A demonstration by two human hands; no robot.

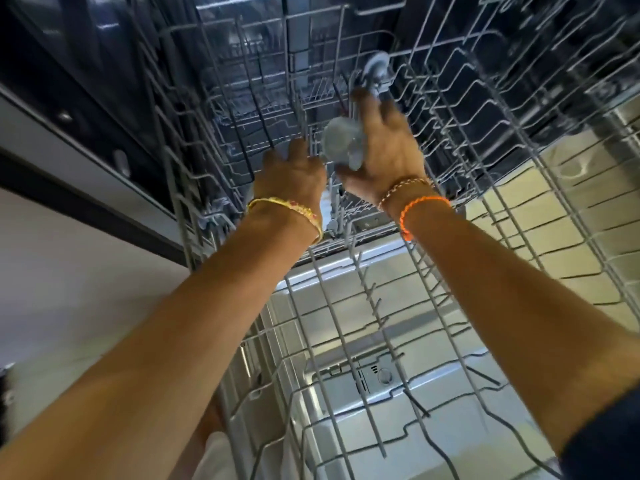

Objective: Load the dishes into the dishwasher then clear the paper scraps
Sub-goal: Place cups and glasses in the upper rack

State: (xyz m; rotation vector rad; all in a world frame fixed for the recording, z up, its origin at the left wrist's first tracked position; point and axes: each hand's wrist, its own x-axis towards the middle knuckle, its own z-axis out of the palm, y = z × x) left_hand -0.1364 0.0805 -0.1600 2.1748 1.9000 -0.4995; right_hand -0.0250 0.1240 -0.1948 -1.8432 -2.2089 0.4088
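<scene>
Both arms reach over the pulled-out dishwasher rack (433, 306), which stands empty near its front edge. The right hand (384, 150) has its fingers (363, 109) wrapped around a small clear glass (341, 147), holding it tipped on its side above the rack's far middle, likely so it can go mouth-down between the tines. The left hand (291, 174) hovers just beside it, fingers loosely curled on nothing, probably ready to steady it. No paper scraps show.

View: single head-worn, wide-angle | Facing: forward and down over pulled-out dishwasher rack (450, 306) | Range: close, arm's reach | Overlap: none, sole view
</scene>
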